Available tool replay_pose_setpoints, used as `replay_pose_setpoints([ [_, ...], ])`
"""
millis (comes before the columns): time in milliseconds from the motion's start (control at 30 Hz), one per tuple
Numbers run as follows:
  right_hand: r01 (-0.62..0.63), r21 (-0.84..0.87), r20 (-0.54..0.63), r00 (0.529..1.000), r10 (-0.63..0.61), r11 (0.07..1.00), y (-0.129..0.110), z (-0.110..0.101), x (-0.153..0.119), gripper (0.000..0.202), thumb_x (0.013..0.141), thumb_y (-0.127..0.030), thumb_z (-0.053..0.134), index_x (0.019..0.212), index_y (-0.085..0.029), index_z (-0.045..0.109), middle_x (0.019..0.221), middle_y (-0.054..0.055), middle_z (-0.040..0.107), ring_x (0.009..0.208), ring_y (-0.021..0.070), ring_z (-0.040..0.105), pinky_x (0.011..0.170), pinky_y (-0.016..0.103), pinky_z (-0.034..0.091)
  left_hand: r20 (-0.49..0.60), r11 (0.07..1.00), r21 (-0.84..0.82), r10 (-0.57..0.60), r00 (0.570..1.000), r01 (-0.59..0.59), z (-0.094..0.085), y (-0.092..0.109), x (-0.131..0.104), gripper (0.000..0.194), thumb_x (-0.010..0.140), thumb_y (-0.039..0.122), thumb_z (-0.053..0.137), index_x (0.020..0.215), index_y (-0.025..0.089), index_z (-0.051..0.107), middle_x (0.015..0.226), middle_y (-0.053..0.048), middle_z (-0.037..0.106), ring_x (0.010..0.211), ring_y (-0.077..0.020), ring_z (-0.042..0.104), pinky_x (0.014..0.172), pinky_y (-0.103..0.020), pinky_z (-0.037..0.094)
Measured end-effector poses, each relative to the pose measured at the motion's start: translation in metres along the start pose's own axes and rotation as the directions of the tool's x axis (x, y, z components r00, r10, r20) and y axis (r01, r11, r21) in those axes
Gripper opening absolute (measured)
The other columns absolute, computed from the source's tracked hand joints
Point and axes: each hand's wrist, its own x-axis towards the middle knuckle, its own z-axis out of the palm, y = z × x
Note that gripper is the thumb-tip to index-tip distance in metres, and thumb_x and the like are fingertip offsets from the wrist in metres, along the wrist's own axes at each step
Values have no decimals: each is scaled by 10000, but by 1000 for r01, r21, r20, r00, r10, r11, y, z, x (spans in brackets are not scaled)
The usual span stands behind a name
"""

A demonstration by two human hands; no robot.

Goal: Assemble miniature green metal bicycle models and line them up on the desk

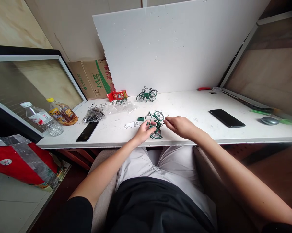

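A small green model bicycle point(157, 129) is held on its side near the table's front edge, its two wheels one behind the other. My left hand point(145, 132) grips its frame from the left, thumb and fingers closed round it. On the right, my right hand point(176, 125) has its fingers pinched together beside the bicycle; whatever they hold is too small to make out. A small green piece point(140, 119) lies behind my left hand, next to a white paper strip point(131, 125) with a printed code. Further back stand assembled green model bicycles point(147, 94).
On the white table point(189, 108) are a black phone point(87, 131) at left, another point(227, 118) at right, a bag of dark parts point(94, 114), a red packet point(117, 95) and a grey mouse point(270, 120). Two bottles point(42, 118) point(62, 112) stand far left.
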Motion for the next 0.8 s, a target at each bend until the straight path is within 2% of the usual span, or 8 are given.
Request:
replay_pose_setpoints([
  [233,8,115,4,1000,-8,993,7,3,1,460,1092,-459,370,719,-228,504,643,29,575,559,164,412,621,315,287,18,1000,25,18,1000,-18,1,1,0,310,834,305,783,1088,171,664,1168,-95,691,1016,-211,661,990,-349,501],
  [567,-150,84,51,988,146,985,2,2,1,616,1096,-552,322,649,-203,563,641,86,628,552,170,439,626,334,288,33,999,45,1,999,-2,2,4,-1,328,849,331,765,1101,162,640,1219,-123,688,1068,-239,675,1004,-376,519],
  [667,-165,16,29,986,165,986,-3,2,0,612,1113,-535,275,703,-202,583,692,98,664,581,186,495,634,340,264,35,999,50,-4,999,2,3,6,-2,326,849,314,754,1114,159,642,1216,-127,690,1058,-241,677,992,-384,526],
  [800,-136,-87,-7,991,136,987,-7,1,-1,518,1128,-470,250,889,-202,624,779,97,702,633,206,550,638,338,228,21,996,88,1,1000,-2,3,8,-2,295,838,286,744,1089,157,658,1195,-120,698,1080,-240,667,1023,-383,510],
])
